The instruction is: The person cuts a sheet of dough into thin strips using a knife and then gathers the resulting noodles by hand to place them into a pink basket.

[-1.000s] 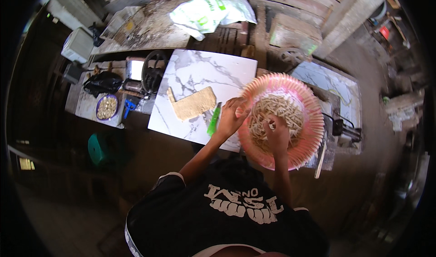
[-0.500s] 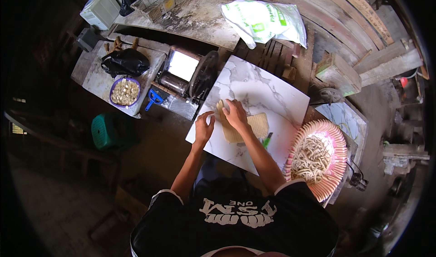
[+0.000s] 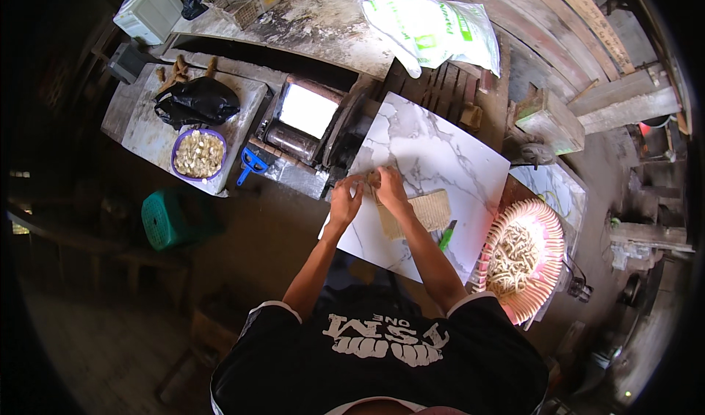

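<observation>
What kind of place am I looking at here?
Probably a small, rustic food workshop: a dough-like sheet lies on a marble-patterned board, a pink basket holds many pale strips, and what looks like a roller machine stands nearby.

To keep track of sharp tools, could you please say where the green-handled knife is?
In the head view, the green-handled knife lies on the marble-patterned board, right of the dough sheet, left of the pink basin.

The person wears a black short-sleeved shirt (image 3: 378, 378) with white sleeve trim (image 3: 281, 305) and pale lettering (image 3: 389, 337).
</observation>
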Motion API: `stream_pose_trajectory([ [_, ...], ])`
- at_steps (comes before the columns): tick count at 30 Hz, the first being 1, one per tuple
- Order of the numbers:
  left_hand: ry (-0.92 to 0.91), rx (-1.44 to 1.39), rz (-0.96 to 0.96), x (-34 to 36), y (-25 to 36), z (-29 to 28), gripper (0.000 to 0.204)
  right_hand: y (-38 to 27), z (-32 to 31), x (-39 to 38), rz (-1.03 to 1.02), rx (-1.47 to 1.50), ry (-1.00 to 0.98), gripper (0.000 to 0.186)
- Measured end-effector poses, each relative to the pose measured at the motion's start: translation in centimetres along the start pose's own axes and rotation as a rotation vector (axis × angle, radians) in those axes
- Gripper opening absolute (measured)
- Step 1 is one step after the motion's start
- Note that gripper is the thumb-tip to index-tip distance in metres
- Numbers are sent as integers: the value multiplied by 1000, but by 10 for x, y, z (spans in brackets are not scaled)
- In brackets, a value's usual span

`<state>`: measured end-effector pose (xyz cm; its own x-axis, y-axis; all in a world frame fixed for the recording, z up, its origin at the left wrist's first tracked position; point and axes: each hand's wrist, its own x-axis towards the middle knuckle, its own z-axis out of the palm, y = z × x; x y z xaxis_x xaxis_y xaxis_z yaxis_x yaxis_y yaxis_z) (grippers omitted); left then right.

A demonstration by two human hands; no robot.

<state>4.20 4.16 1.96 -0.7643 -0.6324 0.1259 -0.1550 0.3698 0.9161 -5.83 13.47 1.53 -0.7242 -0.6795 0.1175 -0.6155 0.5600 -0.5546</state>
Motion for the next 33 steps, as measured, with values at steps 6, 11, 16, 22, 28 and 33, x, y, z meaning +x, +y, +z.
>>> stream_pose_trajectory([
  [6, -15, -11, -16, 3, -2, 3, 22, -8, 1, -2, 77, -67, -32, 24],
  [11, 28, -37, -31, -2, 3, -5, 17, -15, 4, -1, 113, 19, -42, 22],
  [16, 29, -61, 9, -5, -3, -10, 18, -11, -2, 2, 124, 9, -102, 17],
  [22, -147, -129, -136, 0, 18, -13, 26, -1, -28, -2, -103, 255, 58, 12],
  [28, -356, -236, 195, 15, 49, -10, 37, -38, -91, -10, 102, 466, -28, 15],
  [33, -619, -636, 56, 21, 88, -3, 11, -36, -117, -28, 50, 738, 200, 25],
])
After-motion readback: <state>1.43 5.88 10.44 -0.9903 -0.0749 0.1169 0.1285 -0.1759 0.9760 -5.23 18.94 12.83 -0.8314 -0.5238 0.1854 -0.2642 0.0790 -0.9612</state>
